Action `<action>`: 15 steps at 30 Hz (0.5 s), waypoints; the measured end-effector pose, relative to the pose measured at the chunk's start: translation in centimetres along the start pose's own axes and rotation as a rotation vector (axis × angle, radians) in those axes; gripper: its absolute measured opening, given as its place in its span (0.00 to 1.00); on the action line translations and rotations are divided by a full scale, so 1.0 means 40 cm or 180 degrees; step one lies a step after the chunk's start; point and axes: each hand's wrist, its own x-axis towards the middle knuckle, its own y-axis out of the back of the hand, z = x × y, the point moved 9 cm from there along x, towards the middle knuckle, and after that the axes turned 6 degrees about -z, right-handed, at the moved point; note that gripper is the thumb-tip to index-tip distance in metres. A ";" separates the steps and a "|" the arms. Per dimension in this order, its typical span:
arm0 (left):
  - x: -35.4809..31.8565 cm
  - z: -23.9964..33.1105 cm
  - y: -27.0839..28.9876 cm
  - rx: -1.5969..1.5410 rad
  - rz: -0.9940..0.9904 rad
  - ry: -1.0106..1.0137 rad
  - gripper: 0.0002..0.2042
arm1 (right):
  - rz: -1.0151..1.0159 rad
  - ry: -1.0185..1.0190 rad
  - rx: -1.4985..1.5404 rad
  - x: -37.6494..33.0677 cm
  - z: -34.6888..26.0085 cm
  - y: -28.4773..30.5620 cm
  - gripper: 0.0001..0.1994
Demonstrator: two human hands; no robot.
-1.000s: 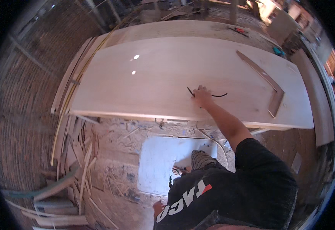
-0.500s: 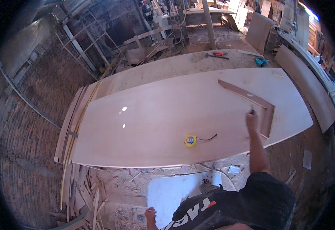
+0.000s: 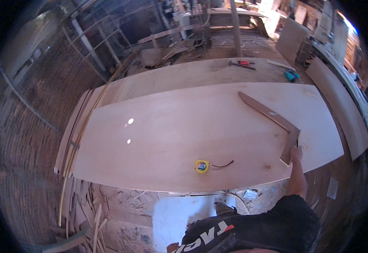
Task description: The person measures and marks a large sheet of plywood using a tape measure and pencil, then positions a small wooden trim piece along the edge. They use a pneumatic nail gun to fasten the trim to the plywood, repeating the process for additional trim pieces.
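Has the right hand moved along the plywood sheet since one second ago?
Yes. The right hand left the yellow tape measure and went rightward across the plywood sheet to the near end of the L-shaped wooden piece.

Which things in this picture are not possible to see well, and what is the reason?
- Right hand, head view: fingers hidden against the wooden square; grip unclear.
- Left hand: cut off by the lower edge.
- Tape measure: markings too small.
- Tools on the far board: too small and bent by the lens to name.
- Floor beneath the plywood sheet: covered by it.
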 end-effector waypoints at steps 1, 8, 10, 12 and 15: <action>-0.016 -0.016 0.052 -0.0146 0.0074 -0.0044 0.13 | -0.0131 0.0073 0.0292 -0.016 -0.042 -0.026 0.27; 0.007 0.053 0.211 0.0029 0.0566 -0.0542 0.18 | 0.1038 0.1136 0.1445 -0.116 -0.392 -0.041 0.25; -0.028 -0.022 0.294 -0.0218 0.0807 -0.0230 0.22 | 0.1136 0.1967 0.1676 -0.296 -0.570 -0.055 0.35; -0.042 -0.061 0.310 -0.0604 0.0887 -0.0406 0.22 | 0.0986 0.2487 0.1746 -0.463 -0.771 -0.029 0.38; -0.003 -0.166 0.359 -0.0834 0.0845 -0.0131 0.18 | -0.0026 0.2554 0.1632 -0.679 -1.026 -0.053 0.33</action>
